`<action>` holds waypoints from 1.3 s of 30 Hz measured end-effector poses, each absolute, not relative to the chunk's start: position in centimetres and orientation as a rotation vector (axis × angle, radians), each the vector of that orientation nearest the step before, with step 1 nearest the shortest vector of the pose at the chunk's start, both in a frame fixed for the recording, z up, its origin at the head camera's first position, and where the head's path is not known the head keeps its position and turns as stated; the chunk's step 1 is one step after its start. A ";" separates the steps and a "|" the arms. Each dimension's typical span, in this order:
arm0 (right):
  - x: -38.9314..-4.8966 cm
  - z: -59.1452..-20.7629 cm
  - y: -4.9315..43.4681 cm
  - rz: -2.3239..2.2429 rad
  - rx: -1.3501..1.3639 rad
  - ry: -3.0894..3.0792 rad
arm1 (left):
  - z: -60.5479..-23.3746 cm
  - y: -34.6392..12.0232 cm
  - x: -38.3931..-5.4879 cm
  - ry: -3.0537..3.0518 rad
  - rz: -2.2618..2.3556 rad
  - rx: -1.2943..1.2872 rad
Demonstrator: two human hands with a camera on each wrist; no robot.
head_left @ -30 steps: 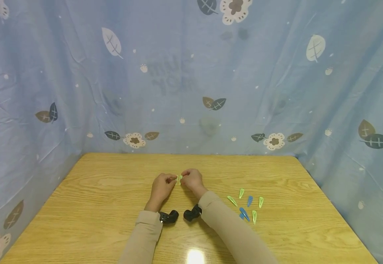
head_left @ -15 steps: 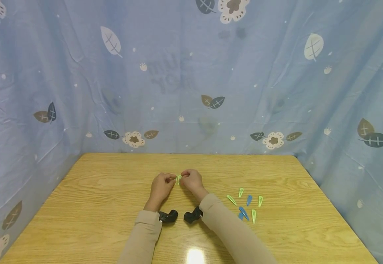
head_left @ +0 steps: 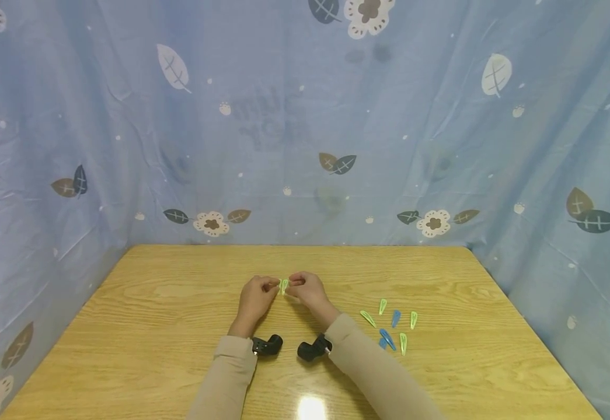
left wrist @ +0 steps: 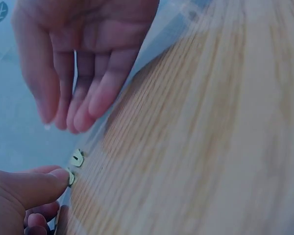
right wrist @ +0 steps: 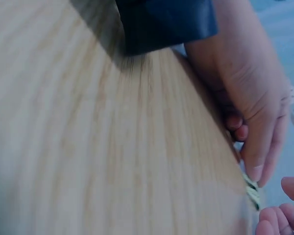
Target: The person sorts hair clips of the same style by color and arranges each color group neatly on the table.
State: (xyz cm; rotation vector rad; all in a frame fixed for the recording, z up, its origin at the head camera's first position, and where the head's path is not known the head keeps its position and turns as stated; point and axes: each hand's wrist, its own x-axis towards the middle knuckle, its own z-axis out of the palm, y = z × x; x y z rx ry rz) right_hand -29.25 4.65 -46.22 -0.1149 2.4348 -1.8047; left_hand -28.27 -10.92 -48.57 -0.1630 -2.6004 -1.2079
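Two light green snap hair clips lie side by side on the table between the two hands. My left hand pinches the left one at its end between thumb and fingers. In the left wrist view that pinched clip mostly hides behind the thumb, with the other clip just beyond it. My right hand is just right of the pair. Seen from the left wrist, the right hand hangs with loose fingers, apart from the clips and holding nothing.
To the right on the wooden table lie several loose clips, among them a green clip and a blue clip. Black cameras are strapped to both wrists. A blue patterned curtain surrounds the table's back and sides.
The right-hand green clip has come leftward against the other one. My right hand has let it go and drawn slightly back to the right; the left hand has stayed nearly still.
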 end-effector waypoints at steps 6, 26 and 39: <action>-28.3 -45.3 5.8 -1.819 -0.210 2.405 | -48.5 -11.3 -28.2 -2.597 -1.203 -0.152; -23.5 -41.9 15.1 -1.916 -0.318 2.329 | -49.0 -11.1 -28.4 -2.592 -1.249 -0.139; -21.8 -42.6 23.1 -1.883 -0.175 2.508 | -48.6 -10.9 -28.3 -2.594 -1.240 -0.152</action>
